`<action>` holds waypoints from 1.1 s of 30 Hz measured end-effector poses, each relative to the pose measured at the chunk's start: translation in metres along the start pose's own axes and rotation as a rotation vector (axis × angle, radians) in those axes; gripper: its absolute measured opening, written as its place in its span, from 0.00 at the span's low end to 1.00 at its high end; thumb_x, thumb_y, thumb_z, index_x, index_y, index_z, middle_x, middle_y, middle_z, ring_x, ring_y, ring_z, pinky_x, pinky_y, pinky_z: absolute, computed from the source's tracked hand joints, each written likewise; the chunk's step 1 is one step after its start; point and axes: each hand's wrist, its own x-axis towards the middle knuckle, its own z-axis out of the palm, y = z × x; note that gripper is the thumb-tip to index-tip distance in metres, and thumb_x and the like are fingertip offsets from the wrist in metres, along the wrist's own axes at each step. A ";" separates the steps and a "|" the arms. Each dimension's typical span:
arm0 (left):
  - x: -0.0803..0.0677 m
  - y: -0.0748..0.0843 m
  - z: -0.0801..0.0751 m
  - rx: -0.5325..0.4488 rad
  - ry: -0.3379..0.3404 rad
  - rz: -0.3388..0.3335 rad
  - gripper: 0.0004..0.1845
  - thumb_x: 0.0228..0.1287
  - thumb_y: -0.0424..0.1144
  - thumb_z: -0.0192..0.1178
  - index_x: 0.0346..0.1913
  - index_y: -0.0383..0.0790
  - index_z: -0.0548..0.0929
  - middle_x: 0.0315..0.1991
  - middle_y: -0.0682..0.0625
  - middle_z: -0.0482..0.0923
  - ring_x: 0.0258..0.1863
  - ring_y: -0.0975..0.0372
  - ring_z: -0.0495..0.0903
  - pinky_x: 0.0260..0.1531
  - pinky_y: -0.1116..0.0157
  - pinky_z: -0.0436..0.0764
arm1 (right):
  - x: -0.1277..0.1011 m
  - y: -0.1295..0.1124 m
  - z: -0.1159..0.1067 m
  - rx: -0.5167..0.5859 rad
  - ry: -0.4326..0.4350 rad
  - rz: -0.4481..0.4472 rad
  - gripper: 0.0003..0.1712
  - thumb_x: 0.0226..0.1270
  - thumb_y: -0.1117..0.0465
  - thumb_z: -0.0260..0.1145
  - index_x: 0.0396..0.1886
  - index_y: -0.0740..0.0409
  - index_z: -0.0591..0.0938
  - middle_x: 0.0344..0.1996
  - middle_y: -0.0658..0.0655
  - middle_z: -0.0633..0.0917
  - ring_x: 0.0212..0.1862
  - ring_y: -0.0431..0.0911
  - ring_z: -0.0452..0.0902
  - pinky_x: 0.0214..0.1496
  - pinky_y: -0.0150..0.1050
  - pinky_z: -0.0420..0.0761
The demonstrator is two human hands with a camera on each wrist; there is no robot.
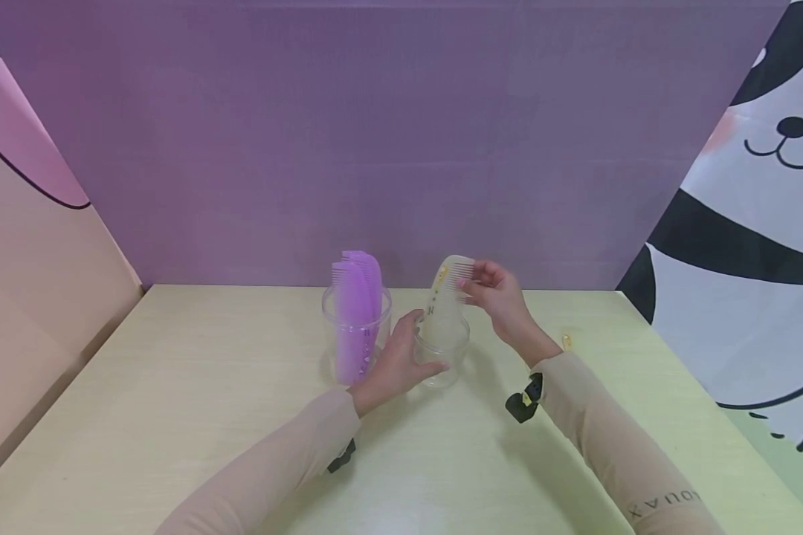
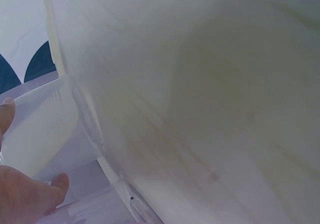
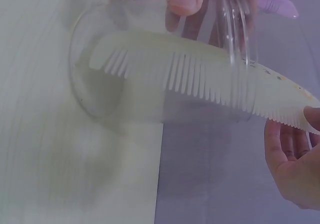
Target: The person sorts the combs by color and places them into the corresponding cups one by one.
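Observation:
My left hand grips a clear plastic cup by its side, the thumb across the front wall. Between the thumb and fingers of my right hand is the toothed edge of a pale yellow comb, near its upper end. Small printed marks and a yellow picture run along its back. The right wrist view has the comb's lower part inside the cup, tilted, the rest sticking out past the rim. Through the cup wall in the left wrist view, the comb looks hazy.
Left of my left hand, a second clear cup holds several purple combs on end. A small yellow item shows behind my right forearm, mostly hidden by the sleeve. A purple backdrop rises at the back edge of the pale table.

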 end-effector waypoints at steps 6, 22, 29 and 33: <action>0.000 0.000 0.001 0.013 0.000 -0.014 0.48 0.48 0.46 0.69 0.68 0.39 0.51 0.65 0.44 0.60 0.64 0.53 0.63 0.63 0.55 0.66 | 0.002 0.005 -0.001 0.006 -0.001 0.025 0.14 0.60 0.70 0.60 0.46 0.64 0.71 0.33 0.44 0.79 0.36 0.36 0.78 0.42 0.34 0.82; 0.000 0.000 0.001 0.015 0.001 0.002 0.49 0.48 0.47 0.69 0.68 0.39 0.51 0.65 0.44 0.60 0.63 0.53 0.64 0.63 0.56 0.66 | 0.004 0.012 -0.002 -0.018 -0.017 0.058 0.18 0.62 0.69 0.59 0.51 0.69 0.68 0.36 0.47 0.78 0.39 0.37 0.77 0.47 0.38 0.82; 0.000 0.000 0.001 0.025 -0.004 -0.004 0.49 0.48 0.47 0.69 0.68 0.39 0.50 0.65 0.44 0.59 0.63 0.53 0.64 0.63 0.55 0.67 | 0.004 0.012 -0.002 -0.036 -0.016 0.053 0.17 0.62 0.69 0.59 0.50 0.68 0.69 0.34 0.46 0.78 0.38 0.37 0.77 0.47 0.38 0.82; 0.000 0.001 0.001 0.026 -0.003 -0.007 0.49 0.48 0.47 0.69 0.68 0.39 0.50 0.65 0.44 0.59 0.63 0.53 0.63 0.63 0.55 0.66 | 0.005 0.012 -0.004 -0.050 -0.020 0.050 0.18 0.62 0.69 0.58 0.52 0.68 0.69 0.32 0.44 0.78 0.37 0.35 0.77 0.47 0.39 0.82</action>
